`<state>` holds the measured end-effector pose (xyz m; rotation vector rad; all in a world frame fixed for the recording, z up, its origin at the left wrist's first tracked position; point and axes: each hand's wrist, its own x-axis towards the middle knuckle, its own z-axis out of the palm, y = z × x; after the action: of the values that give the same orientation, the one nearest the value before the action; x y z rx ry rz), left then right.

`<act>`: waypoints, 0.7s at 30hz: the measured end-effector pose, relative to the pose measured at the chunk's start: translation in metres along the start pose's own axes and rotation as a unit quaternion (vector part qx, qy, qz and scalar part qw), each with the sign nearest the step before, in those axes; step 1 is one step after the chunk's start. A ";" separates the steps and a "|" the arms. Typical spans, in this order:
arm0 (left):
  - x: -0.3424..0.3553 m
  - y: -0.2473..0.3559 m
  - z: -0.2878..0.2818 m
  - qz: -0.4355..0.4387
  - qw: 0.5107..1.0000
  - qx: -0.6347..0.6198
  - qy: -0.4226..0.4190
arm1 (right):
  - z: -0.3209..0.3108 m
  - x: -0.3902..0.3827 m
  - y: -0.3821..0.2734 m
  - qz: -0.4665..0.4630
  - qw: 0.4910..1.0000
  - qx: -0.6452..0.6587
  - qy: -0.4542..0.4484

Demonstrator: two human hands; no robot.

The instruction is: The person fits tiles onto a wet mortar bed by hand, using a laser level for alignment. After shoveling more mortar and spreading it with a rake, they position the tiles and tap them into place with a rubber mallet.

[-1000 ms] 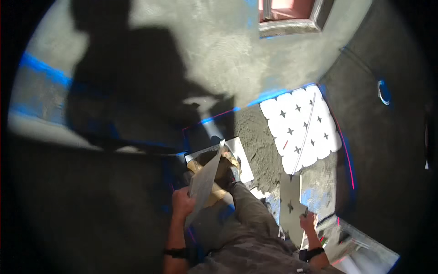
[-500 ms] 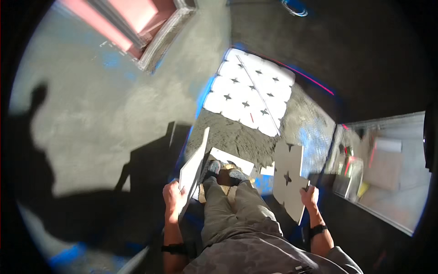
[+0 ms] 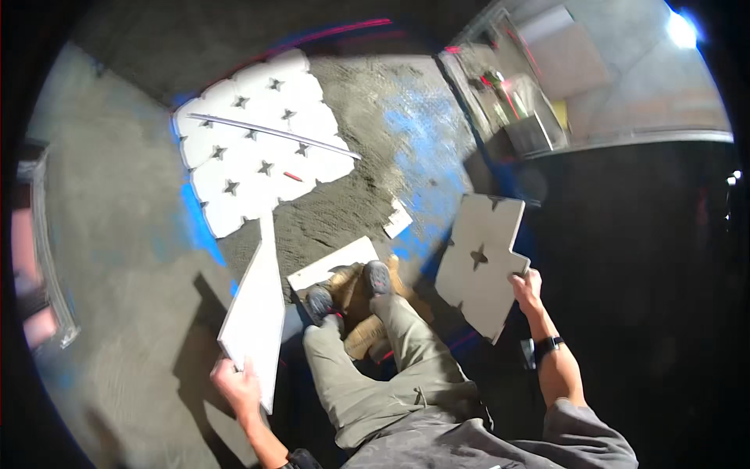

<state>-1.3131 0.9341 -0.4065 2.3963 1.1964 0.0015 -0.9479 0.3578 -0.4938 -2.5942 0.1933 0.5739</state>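
My left hand grips the edge of a white tile held tilted up at the left. My right hand grips an off-white tile with a notched corner and a dark star shape, at the right. Ahead lies a laid patch of white tiles with dark star-shaped gaps; across it rest a long straight bar and a red pencil-like stick. Grey mortar spreads beside and below it. My shoes are by a white slab and tan padding.
A small white piece lies on the mortar. At top right, a framed recess holds mixed items. Blue marks and red laser lines edge the floor. A dark wall is on the right, a pink-lined opening at far left.
My view has swung to the right, so the laid tiles now appear at upper left. Both hands still hold tiles, now farther apart, with the right one raised.
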 end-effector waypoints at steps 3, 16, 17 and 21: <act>0.031 0.015 0.085 0.006 0.997 -0.074 0.024 | 0.042 0.050 0.119 0.028 0.998 0.005 0.057; 0.137 0.002 0.291 0.063 0.997 0.020 0.049 | 0.203 0.108 0.420 0.272 0.953 0.043 0.128; 0.145 -0.001 0.309 0.056 0.997 -0.003 0.054 | 0.210 0.111 0.455 0.292 0.945 0.054 0.140; 0.162 0.011 0.350 0.117 0.975 0.019 0.189 | 0.234 0.144 0.457 0.281 0.923 0.199 0.169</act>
<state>-1.1337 0.9111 -0.7473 2.6348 1.0634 0.5347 -1.0087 0.0634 -0.9340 -2.1962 1.0762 0.2230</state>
